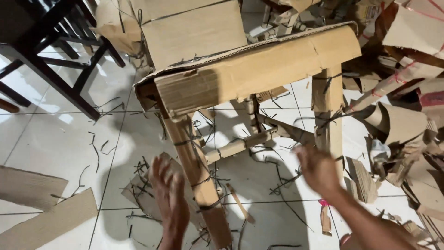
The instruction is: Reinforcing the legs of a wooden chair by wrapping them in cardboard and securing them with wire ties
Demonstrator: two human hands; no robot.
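A stool built of rolled and folded cardboard [259, 69] stands on the white tiled floor, its parts tied with thin black string. My left hand [169, 199] is open, fingers spread, just left of the near front leg [199, 185] and not gripping it. My right hand [317, 169] is blurred with its fingers apart, close beside the right leg [328, 115]; I cannot tell if it touches. A rolled cardboard crossbar [240, 144] joins the legs low down.
A dark wooden chair [51, 51] stands at the upper left. Flat cardboard sheets [41, 203] lie at the lower left. A heap of torn cardboard pieces [407, 106] fills the right side. Cut black string scraps [138, 171] litter the tiles.
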